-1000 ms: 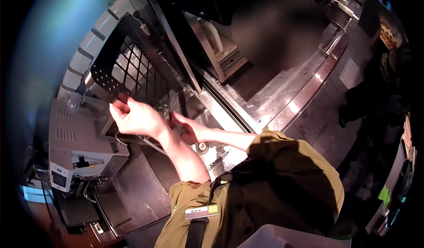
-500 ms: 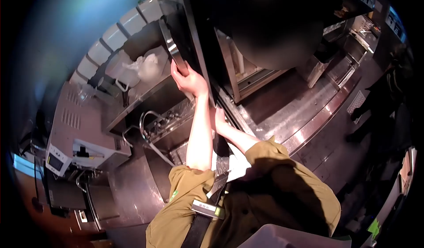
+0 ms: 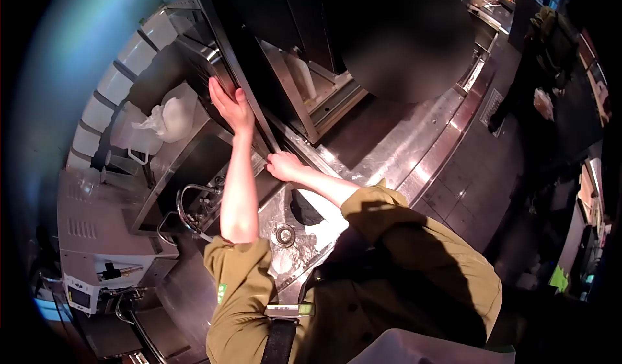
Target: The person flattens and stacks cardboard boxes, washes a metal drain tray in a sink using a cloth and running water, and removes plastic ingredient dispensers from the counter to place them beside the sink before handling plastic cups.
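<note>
Your left hand is spread wide, palm against or just beside the tray; exact contact unclear. Your right hand is loosely curled by the post's foot; can't tell if it grips anything. Left to right: white tubs in a curved row, jug, white bag, tap, tray up by the post, then sink with round drain, below your right hand.

Up and right of the stainless-steel sink, a dark round blur obscures the background; the olive-green shirt partly hides the sink.
</note>
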Available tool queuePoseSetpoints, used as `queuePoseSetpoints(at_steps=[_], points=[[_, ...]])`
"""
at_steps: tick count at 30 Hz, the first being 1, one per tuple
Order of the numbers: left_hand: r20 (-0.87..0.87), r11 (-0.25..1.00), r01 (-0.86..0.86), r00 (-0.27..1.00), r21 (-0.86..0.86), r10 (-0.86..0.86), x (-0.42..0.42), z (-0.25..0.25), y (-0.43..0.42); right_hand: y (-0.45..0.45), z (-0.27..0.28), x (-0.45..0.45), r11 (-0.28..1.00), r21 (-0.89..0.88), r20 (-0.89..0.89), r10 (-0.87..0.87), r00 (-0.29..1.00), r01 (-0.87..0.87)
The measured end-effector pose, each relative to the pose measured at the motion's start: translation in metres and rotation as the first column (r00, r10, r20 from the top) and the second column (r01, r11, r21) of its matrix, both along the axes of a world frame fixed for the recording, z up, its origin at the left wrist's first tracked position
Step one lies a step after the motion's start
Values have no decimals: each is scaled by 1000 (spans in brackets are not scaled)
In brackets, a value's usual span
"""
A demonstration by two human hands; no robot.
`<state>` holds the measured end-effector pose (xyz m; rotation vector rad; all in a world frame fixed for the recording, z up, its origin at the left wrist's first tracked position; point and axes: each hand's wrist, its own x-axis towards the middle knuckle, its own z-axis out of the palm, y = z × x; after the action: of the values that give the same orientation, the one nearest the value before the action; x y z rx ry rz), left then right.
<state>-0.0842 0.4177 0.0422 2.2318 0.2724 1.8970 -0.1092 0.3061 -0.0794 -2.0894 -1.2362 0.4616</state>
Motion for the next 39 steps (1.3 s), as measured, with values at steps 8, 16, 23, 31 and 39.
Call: queuePoseSetpoints(at_steps=[8,16,23,31,39], points=[[-188,987,77,977,-138,-102,-49,-8,-19,-96,-4,4,975,152,-850,44,525,165],[-762,850,517,589,101,-268,-126,-95,-111,-190,1,5,945,-249,-128,-247,960,210],[-307,835,357,810,-418,-500,-4,-23,-170,-204,-19,80,946,-18,-147,-324,935,325],[-85,703,-204,976,-681,201,135,4,-131,-254,-38,164,936,288,-343,-97,934,203],[-228,578,-547,815,-605,533,136,-21,-90,-264,13,256,934,301,-316,-94,944,194]])
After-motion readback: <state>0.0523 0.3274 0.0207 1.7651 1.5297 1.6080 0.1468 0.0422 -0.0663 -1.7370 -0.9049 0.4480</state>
